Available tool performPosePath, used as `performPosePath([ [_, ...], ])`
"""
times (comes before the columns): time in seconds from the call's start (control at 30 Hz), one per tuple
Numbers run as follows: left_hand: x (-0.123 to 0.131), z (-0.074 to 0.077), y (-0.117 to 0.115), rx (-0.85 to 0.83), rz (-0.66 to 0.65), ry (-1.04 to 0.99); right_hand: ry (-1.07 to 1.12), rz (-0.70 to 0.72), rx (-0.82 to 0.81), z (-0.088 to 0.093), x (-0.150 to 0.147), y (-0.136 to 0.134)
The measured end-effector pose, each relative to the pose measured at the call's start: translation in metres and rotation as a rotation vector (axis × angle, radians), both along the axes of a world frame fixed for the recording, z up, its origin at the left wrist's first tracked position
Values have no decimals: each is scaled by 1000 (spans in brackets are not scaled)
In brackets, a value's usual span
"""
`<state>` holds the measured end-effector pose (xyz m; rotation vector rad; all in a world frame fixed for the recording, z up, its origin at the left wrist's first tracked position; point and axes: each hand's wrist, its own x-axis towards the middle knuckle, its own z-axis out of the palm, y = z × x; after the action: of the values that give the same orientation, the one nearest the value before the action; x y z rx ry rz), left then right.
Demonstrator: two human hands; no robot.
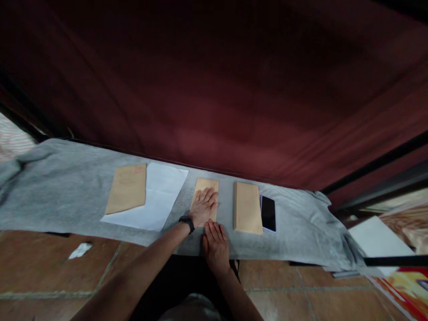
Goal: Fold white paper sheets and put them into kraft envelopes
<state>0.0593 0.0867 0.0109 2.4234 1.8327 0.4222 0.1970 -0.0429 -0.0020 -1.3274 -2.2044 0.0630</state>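
A tan paper envelope [207,183] lies on the grey cloth in front of me. My left hand [203,207], with a dark band at the wrist, rests flat on it with the fingers spread. At the envelope's near edge lies my right hand [216,245], palm down, fingers stretched out and touching its lower right corner. A stack of tan envelopes [248,208] sits to the right of both hands. On the left, another tan envelope [127,188] overlaps a white sheet of paper [162,191].
A phone [268,214] lies just right of the stack. Grey cloth [76,187] covers the long narrow surface, backed by a dark red curtain [214,111]. Crumpled white paper [80,250] is on the tiled floor, and a white board [381,240] stands at the right.
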Motion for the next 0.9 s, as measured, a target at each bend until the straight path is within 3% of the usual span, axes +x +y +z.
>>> performPosePath([
  [0.23, -2, 8, 49, -52, 54, -3, -34, -11, -3, 6, -1, 0],
  [0.4, -4, 12, 51, -114, 57, 0, -40, -6, -7, 7, 0, 0],
  [0.53, -14, 6, 16, -83, 21, -12, -37, -13, 2, 4, -1, 1],
  [0.73, -39, -13, -73, -6, -116, 1, -98, -20, -19, 3, -1, 0],
  [0.9, -52, -11, -123, 83, -127, 21, -123, -16, -42, 7, 0, 0],
])
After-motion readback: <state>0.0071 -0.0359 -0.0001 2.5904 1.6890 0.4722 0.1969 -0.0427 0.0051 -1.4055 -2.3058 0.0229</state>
